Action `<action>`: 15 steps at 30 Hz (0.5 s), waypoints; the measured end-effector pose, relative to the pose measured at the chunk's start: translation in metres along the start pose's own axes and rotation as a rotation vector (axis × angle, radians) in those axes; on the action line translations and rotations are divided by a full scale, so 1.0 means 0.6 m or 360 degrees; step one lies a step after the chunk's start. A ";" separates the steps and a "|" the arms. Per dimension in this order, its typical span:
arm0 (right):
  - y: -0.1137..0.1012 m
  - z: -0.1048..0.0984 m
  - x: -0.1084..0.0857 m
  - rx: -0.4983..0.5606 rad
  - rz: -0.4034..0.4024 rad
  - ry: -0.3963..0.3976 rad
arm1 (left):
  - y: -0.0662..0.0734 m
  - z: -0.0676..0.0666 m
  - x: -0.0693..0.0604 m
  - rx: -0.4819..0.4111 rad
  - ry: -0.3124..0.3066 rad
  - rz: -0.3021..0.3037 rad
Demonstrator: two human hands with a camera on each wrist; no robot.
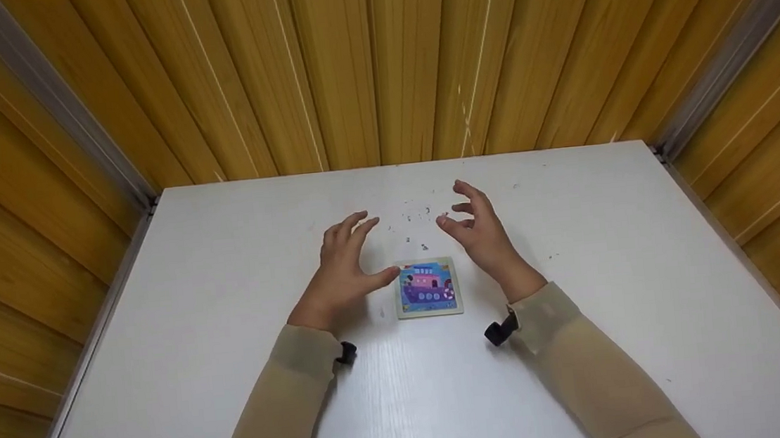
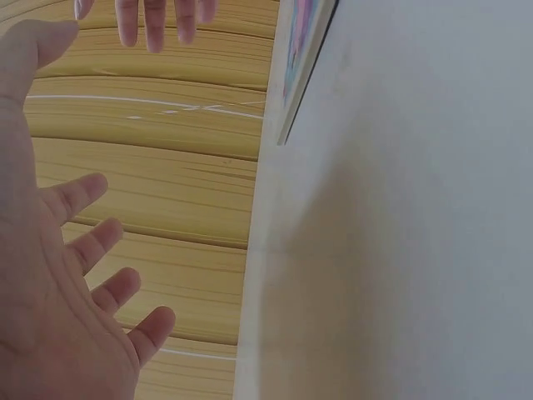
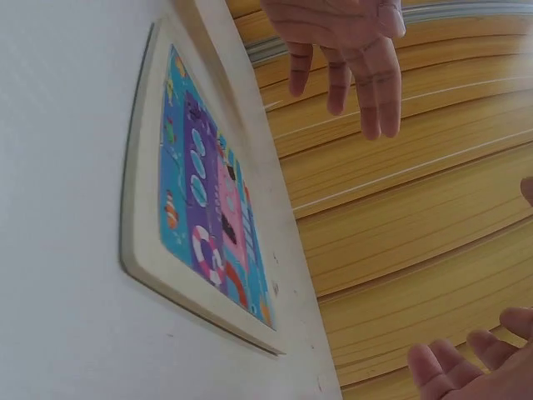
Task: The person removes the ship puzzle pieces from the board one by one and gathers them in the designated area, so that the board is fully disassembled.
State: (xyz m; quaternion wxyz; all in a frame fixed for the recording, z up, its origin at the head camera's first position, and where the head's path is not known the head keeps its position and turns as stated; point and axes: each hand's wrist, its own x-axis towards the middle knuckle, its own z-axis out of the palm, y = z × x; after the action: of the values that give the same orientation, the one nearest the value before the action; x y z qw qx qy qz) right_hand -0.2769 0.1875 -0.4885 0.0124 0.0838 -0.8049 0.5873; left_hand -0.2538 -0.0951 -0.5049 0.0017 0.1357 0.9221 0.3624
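Observation:
A small square jigsaw puzzle (image 1: 428, 287) lies flat on the white table (image 1: 224, 262), between my two hands. Its picture is a purple and pink ship on blue water, inside a pale frame (image 3: 143, 237). My left hand (image 1: 341, 269) hovers to its left, fingers spread and loosely bent. In the head view the left thumb overlaps the puzzle's upper left corner, but the left wrist view shows it apart from the board. On the right, my right hand (image 1: 487, 239) is raised above the table with fingers loosely curved. Neither hand holds anything.
Small dark specks (image 1: 424, 246) are scattered on the table behind the puzzle. Yellow wood-look panels (image 1: 338, 68) rise along the table's back edge and both sides. A black strap piece (image 1: 501, 331) sits at the right wrist, another (image 1: 347, 353) at the left.

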 end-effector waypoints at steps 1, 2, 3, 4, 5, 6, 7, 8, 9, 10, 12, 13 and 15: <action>0.002 0.003 0.000 0.0011 0.0017 -0.0011 | -0.001 0.003 0.000 0.0005 -0.0012 -0.0004; 0.006 0.006 0.000 0.0021 0.0030 -0.0027 | -0.003 0.006 0.001 0.0008 -0.0025 -0.0005; 0.009 0.009 0.001 0.0029 0.0043 -0.0044 | -0.004 0.008 0.000 0.0007 -0.0039 -0.0007; 0.011 0.012 0.001 0.0037 0.0059 -0.0063 | -0.005 0.011 0.001 0.0012 -0.0052 0.0002; 0.013 0.015 0.000 0.0040 0.0070 -0.0083 | -0.006 0.013 0.001 0.0021 -0.0065 0.0009; 0.017 0.018 0.000 0.0034 0.0074 -0.0105 | -0.007 0.016 0.001 0.0029 -0.0077 0.0017; 0.020 0.021 -0.001 0.0021 0.0078 -0.0125 | -0.009 0.018 0.000 0.0037 -0.0086 0.0028; 0.023 0.024 -0.002 0.0007 0.0084 -0.0143 | -0.010 0.020 0.000 0.0043 -0.0094 0.0037; 0.025 0.026 -0.003 0.0001 0.0089 -0.0159 | -0.013 0.021 0.000 0.0049 -0.0099 0.0050; 0.027 0.029 -0.004 -0.0007 0.0088 -0.0172 | -0.015 0.023 0.000 0.0053 -0.0103 0.0061; 0.030 0.034 -0.004 -0.0033 0.0086 -0.0195 | -0.021 0.026 0.001 0.0053 -0.0116 0.0075; 0.030 0.035 -0.006 -0.0053 0.0084 -0.0201 | -0.024 0.027 0.001 0.0050 -0.0120 0.0089; 0.032 0.037 -0.006 -0.0098 0.0060 -0.0222 | -0.028 0.028 0.002 0.0052 -0.0125 0.0121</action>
State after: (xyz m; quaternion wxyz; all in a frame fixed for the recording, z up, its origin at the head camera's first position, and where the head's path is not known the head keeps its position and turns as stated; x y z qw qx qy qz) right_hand -0.2747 0.1723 -0.5140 -0.0522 0.1088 -0.8229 0.5552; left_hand -0.2576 -0.0951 -0.5284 0.0221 0.1849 0.9212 0.3415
